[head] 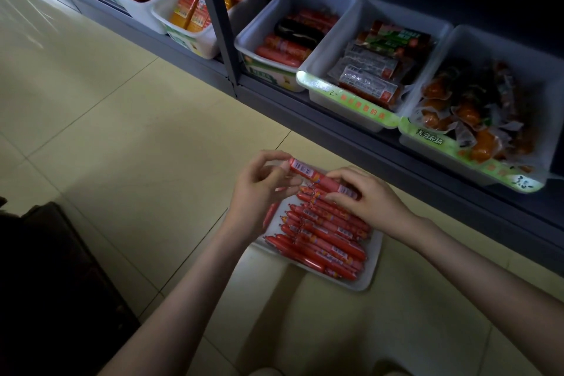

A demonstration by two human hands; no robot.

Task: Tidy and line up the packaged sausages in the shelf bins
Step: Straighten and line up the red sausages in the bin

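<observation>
We hold one red sausage just above the far end of the white bin, which sits on the tiled floor. Our left hand pinches the sausage's barcode end, its grip closed between thumb and fingertips. Our right hand curls its grip round the other end. Inside the bin, under both hands, red packaged sausages lie side by side in rows. Beyond the bin, a dark shelf carries more shelf bins filled with sausages and other packaged snacks.
</observation>
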